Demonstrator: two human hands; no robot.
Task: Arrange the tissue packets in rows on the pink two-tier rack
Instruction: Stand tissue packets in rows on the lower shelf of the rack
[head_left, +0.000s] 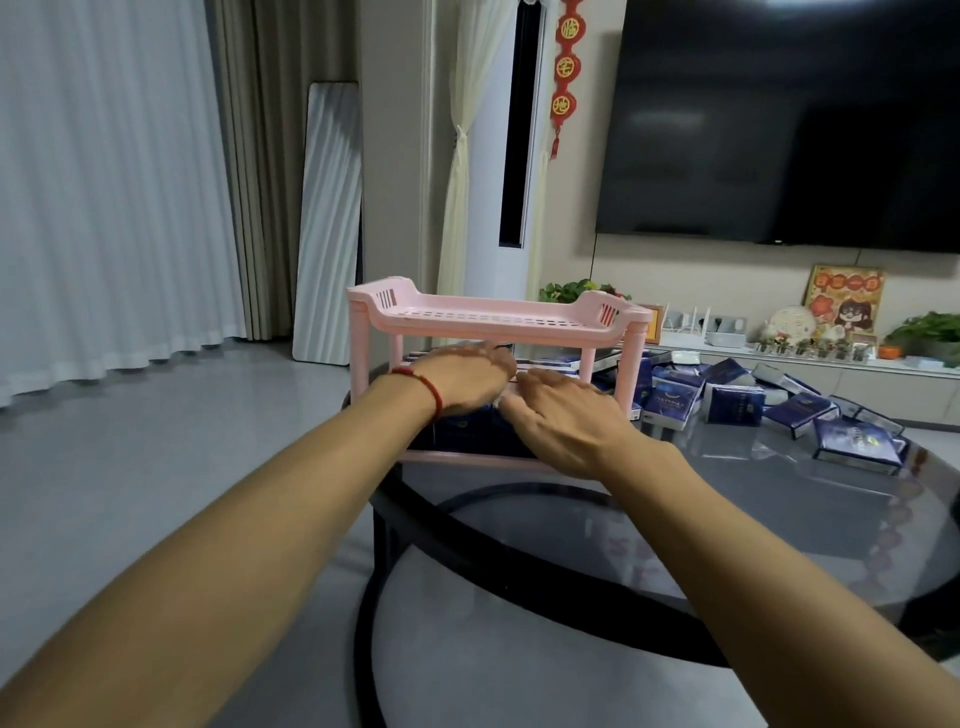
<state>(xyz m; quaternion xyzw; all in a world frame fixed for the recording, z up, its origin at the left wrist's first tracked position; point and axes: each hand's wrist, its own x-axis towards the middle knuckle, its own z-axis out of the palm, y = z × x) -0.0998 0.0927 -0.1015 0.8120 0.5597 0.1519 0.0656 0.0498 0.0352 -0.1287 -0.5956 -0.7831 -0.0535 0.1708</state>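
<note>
The pink two-tier rack (493, 317) stands on the left part of a round glass table (727, 499). Its top tier holds nothing. Dark blue tissue packets (467, 431) fill the lower tier. My left hand (457, 376), with a red cord at the wrist, lies flat over those packets. My right hand (561, 415) rests beside it on the same packets, fingers spread and fairly straight. Several more blue packets (737, 402) lie loose in a heap on the table to the right of the rack.
The table has a black ring frame (467, 545) and sits on a grey floor. Behind it runs a low white cabinet (779, 358) with plants and ornaments under a wall television (789, 119). Curtains and a leaning panel stand at left.
</note>
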